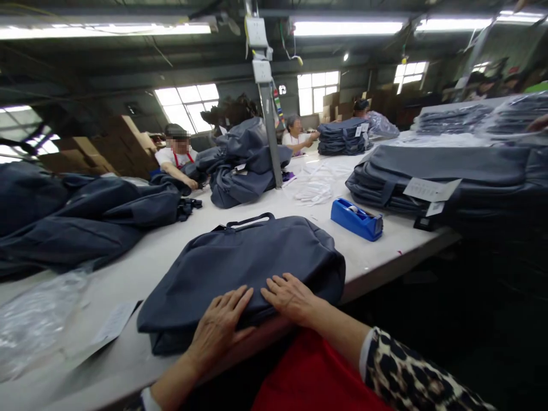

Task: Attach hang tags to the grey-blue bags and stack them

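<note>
A dark blue-grey bag lies flat on the white table in front of me, its short carry handle at the far edge. My left hand rests on the near edge of the bag with the fingers stretched out over the fabric and the thumb apart. Beside it, my right hand lies flat on the same edge, fingers spread. Both palms touch the bag without gripping it. The bag's underside is hidden.
A blue tape dispenser stands right of the bag, before a stack of folded bags with paper tags. Heaped bags and clear plastic lie left. A metal post rises mid-table. Co-workers sit across.
</note>
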Tool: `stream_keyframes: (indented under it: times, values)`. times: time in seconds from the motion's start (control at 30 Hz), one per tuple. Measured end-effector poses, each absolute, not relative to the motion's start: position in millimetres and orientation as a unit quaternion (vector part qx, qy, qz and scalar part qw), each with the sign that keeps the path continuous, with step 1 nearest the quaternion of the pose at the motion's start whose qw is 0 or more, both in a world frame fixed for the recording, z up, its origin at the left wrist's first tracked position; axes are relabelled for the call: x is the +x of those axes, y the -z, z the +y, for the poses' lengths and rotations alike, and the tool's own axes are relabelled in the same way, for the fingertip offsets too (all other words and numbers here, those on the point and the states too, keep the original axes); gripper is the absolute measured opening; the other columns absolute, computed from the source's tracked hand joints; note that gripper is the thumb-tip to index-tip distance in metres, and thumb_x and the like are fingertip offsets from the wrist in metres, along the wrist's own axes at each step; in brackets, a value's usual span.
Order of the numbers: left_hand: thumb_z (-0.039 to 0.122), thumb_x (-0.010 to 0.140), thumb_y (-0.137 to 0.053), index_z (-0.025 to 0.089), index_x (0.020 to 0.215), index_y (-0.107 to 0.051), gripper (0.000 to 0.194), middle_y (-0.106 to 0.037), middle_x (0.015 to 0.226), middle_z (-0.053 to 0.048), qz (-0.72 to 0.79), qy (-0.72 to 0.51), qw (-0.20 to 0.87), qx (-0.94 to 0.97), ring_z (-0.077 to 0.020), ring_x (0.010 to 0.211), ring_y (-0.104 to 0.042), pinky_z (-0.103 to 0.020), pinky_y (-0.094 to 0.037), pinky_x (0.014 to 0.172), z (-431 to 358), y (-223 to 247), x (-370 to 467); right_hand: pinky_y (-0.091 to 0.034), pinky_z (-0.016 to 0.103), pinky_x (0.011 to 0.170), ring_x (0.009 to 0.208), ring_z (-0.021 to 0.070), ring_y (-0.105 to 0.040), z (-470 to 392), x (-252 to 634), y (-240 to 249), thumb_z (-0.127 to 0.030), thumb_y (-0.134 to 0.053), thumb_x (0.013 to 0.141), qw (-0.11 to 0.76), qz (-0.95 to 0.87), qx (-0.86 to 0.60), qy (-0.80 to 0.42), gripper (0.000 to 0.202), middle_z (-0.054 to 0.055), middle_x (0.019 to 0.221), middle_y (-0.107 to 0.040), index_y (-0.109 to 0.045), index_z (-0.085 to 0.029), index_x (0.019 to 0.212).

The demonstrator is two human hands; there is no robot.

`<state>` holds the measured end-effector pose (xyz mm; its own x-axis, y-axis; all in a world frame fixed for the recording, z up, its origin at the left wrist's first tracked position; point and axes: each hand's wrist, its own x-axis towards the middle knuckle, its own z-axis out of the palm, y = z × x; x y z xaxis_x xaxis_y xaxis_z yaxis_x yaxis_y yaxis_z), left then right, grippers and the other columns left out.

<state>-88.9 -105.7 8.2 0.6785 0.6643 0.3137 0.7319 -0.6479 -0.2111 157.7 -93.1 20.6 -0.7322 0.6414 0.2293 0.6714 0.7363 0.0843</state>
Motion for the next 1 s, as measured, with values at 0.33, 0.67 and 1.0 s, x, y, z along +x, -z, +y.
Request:
stream_keyframes:
  times: [0.33,0.67,1.0]
  values:
    - [0.032,0.092,-0.057,0.022,0.136,-0.051,0.046,-0.061,0.132,-0.009,-0.406,0.083,0.134,-0.9,-0.0252,0.112,-0.058,-0.038,-0.047,0.092,-101.4,-11.7,-81.0,-0.048,0.044,0.095,0.115,0.0267,-0.057,-118.9,284.7,-21.5,-0.039,-0.055,0.091,0.51,-0.623,-0.594,-0.001,0.036,0.011,0.122,-0.063,-0.057,-0.024,0.124]
    - [0.012,0.091,-0.05,0.015,0.126,-0.058,0.036,-0.064,0.124,-0.01,-0.424,0.09,0.042,-0.9,-0.0244,0.11,-0.06,-0.037,-0.051,0.093,-88.1,-23.9,-5.9,-0.046,0.032,0.071,0.075,0.0196,-0.062,-124.6,276.5,10.7,-0.037,-0.051,0.088,0.454,-0.584,-0.66,-0.13,0.021,0.004,0.086,-0.067,-0.058,-0.023,0.101]
    - [0.032,0.097,-0.047,0.027,0.116,-0.062,0.024,-0.069,0.112,-0.002,-0.384,0.232,-0.058,-0.892,-0.0175,0.103,-0.066,-0.027,-0.052,0.089,-73.9,-40.2,-62.1,-0.052,0.033,0.076,0.091,0.021,-0.064,-141.7,282.8,9.0,-0.064,-0.057,0.082,0.573,-0.466,-0.557,-0.381,0.052,0.007,0.105,-0.065,-0.06,-0.022,0.113]
